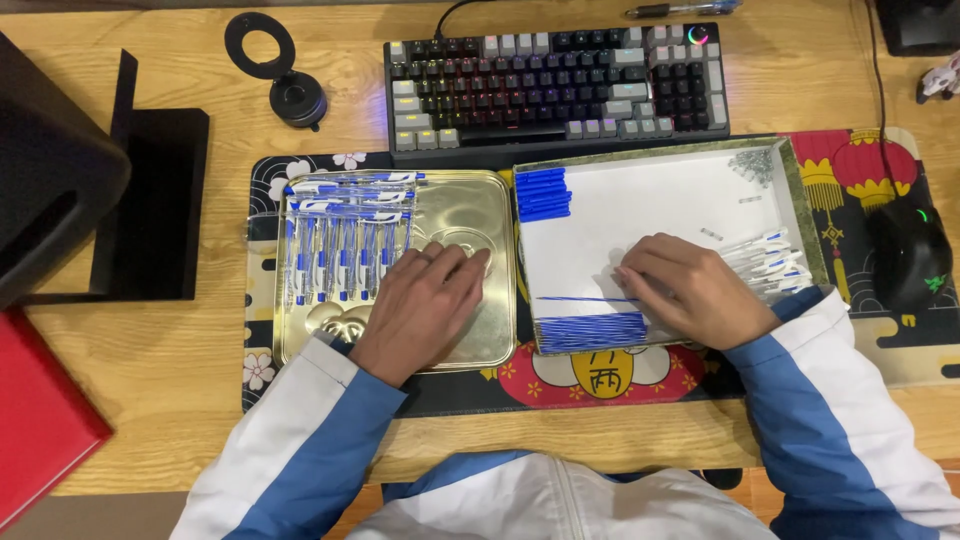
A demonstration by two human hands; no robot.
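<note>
The left hand point(425, 305) lies flat, palm down, on the shallow gold-coloured metal tray point(495, 215); its grip is released and it holds nothing. Its fingertips rest near the middle of the tray, just beside the row of white-and-blue assembled pens point(340, 255) that fills the tray's left half, with some more pens lying across the far edge.

The right hand point(690, 290) is inside the white cardboard box lid point(660, 195), fingers curled downward and pinching the end of a thin blue pen refill point(585, 299) that lies across the box floor. Just under this hand, along the near edge of the box, lies a flat layer of blue refills point(590, 330). A stack of dark blue pen caps point(543, 194) sits in the far left corner, and white pen barrels point(765, 260) lie at the right edge, touching the wrist side of the hand.

Both containers stand on a patterned desk mat point(600, 375) on the wooden worktop point(150, 370), with a dark keyboard point(555, 85) behind and a black mouse point(910, 255) at the right.
</note>
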